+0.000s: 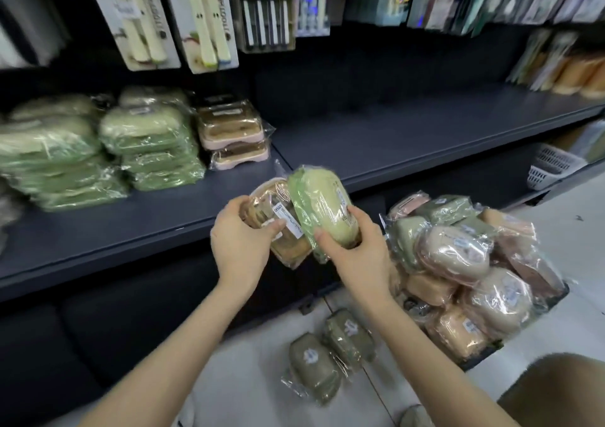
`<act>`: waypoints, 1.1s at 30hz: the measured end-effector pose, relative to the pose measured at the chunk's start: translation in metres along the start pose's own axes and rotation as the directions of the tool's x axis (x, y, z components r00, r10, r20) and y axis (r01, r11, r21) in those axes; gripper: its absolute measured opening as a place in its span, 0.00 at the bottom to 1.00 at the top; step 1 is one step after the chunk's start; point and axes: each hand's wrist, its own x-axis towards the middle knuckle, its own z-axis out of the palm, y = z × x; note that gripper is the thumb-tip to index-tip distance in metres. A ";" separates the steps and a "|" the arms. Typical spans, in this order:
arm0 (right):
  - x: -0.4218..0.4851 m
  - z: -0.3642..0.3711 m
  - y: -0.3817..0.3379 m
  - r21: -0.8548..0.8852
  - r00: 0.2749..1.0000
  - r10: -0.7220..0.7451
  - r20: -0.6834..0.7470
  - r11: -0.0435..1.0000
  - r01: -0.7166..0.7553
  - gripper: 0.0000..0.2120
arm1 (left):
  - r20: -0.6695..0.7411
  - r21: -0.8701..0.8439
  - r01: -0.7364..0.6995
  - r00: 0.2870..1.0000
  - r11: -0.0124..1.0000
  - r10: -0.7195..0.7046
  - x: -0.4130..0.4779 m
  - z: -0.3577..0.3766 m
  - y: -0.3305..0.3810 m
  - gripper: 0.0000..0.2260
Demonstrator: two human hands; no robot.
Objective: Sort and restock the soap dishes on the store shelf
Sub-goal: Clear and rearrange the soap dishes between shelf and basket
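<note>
In front of me runs a dark navy metal shelf unit (409, 138), its middle board bare across the right-hand stretch and its back panel (376, 63) flat and in shadow. Above it, carded goods (203, 17) hang in a tight row across the top of my view, their plastic fronts catching glare from overhead light. A white lattice basket (550, 165) sits on a lower level at far right. Beneath me, pale glossy floor tiles (255, 377) meet at a thin dark seam, and the unit's dark base panel (114, 328) fills the lower left.
</note>
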 end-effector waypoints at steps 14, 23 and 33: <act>0.074 0.090 -0.089 -0.219 0.952 -0.089 0.294 0.963 0.157 0.35 | -0.201 0.254 0.196 0.969 0.947 -0.147 0.105 -0.061 -0.007 0.29; 0.097 0.073 -0.068 -0.272 0.984 -0.010 0.177 0.961 0.059 0.35 | 0.301 0.678 -0.357 0.932 0.643 0.201 0.115 -0.077 -0.020 0.38; 0.100 0.066 -0.055 -0.311 0.975 0.012 0.220 0.949 0.058 0.35 | 0.546 0.733 -0.478 0.838 0.484 0.000 0.119 -0.086 -0.025 0.46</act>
